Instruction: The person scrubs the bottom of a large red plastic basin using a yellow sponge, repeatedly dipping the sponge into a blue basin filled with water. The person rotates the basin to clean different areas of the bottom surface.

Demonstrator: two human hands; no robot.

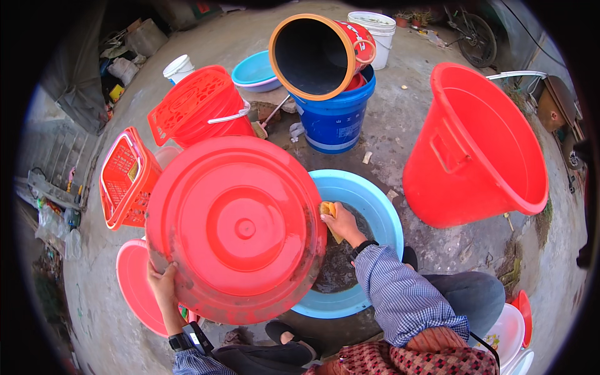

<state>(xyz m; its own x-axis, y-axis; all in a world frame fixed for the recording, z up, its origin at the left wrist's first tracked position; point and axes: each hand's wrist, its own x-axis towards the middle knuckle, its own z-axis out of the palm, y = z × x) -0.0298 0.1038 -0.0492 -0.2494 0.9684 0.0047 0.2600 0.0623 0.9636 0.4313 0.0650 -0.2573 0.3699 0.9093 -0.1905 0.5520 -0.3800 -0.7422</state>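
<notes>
A large round red plastic lid [244, 272] is held up in front of me, wet and smeared with dark dirt along its lower rim. My left hand [162, 281] grips its lower left edge, thumb on the near face. At the lid's right edge, my right hand [343, 224] holds a yellow sponge or cloth [329, 209], partly hidden by the fingers. Beneath the lid and right hand stands a light-blue plastic basin [382, 213] with dark, murky water [338, 276] in it. The lid covers the basin's left part.
A big red plastic tub [431, 183] stands to the right. Ahead is a blue bucket [333, 124] with a red bucket [311, 56] lying across it. To the left are a red basket [152, 176], stacked red buckets [206, 103] and a pink basin [133, 276]. A brush [260, 130] lies behind the lid.
</notes>
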